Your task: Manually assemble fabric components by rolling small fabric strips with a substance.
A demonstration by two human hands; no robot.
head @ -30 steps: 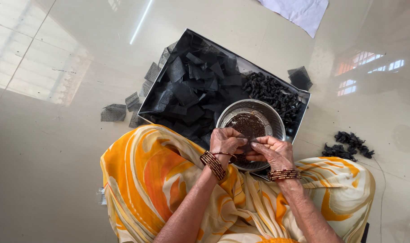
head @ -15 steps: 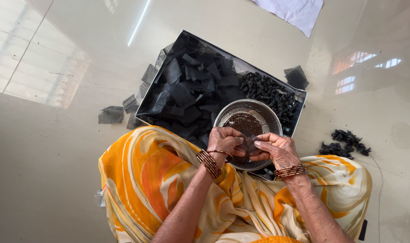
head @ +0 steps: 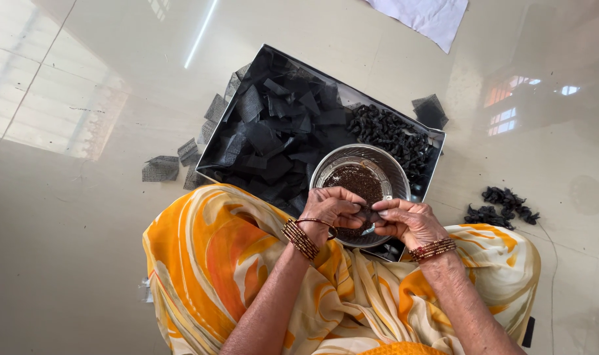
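Note:
My left hand and my right hand meet over the near rim of a round steel bowl that holds dark brown grains. Both hands pinch one small dark piece between the fingertips; most of it is hidden by my fingers. Bangles ring both wrists. The bowl sits inside a shallow black tray filled with cut squares of black mesh cloth on its left and a heap of small black tied bundles on its right.
Loose black mesh squares lie on the glossy tiled floor left of the tray, one more at its far right corner. A small pile of black bundles rests on the floor at right. White cloth lies at the top. My orange patterned garment covers my knees.
My hands stay together over the bowl's near rim, with only small finger movements on the dark piece. The tray, bowl and piles have not moved.

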